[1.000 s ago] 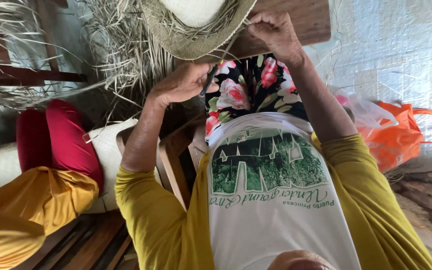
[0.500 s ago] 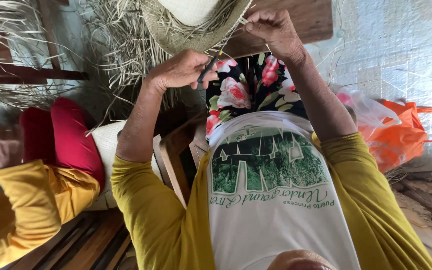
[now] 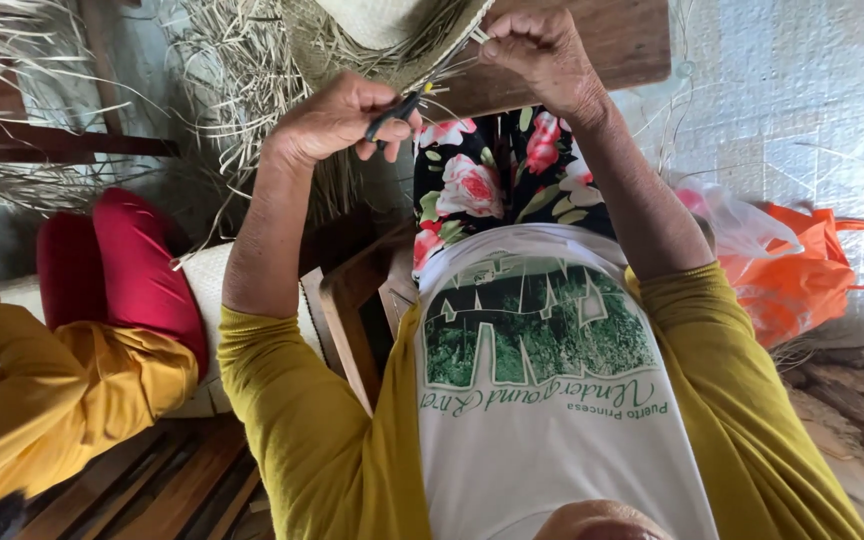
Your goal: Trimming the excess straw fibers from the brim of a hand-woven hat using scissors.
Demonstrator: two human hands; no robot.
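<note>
Overhead, woven straw hat (image 3: 392, 35); right hand (image 3: 537, 50) pinching frayed brim.

Loose straw (image 3: 242, 90) crowding woven hat (image 3: 392, 40)

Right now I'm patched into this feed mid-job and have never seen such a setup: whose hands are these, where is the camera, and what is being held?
There is no machine here. The single picture comes from a camera worn on a person's head, looking down over their yellow long-sleeved arms and white printed shirt. Their left hand grips a small dark-handled tool; what kind is unclear. Their right hand pinches loose strands at the brim of a woven straw hat, which rests over a lap in black floral fabric. Dry straw bundles hang at left. An orange plastic bag lies at right. Another person's yellow sleeve shows lower left.
</note>
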